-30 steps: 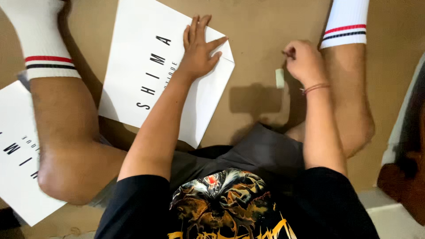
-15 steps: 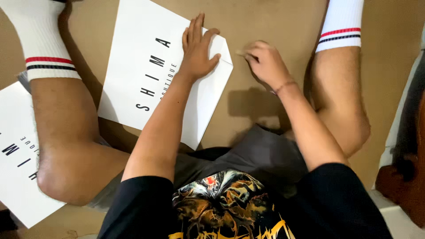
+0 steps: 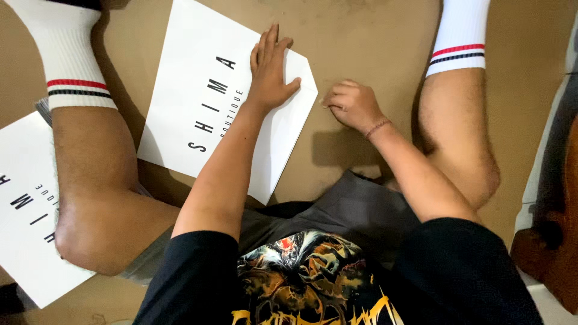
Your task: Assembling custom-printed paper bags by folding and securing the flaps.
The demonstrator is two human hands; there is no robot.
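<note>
A single head-worn camera looks almost straight down from close above a seated person's lap at the brown floor. The top of the frame points away from the body. The chest fills the bottom edge, with both legs spread to either side. No second view overlaps it.

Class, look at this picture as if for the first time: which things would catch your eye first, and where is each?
The large white sheet with black lettering lies on the brown floor at upper centre, one corner folded over. The left hand presses flat on that fold, while the right hand rests curled on the floor just beside the sheet's edge. A second white sheet lies at far left.
</note>
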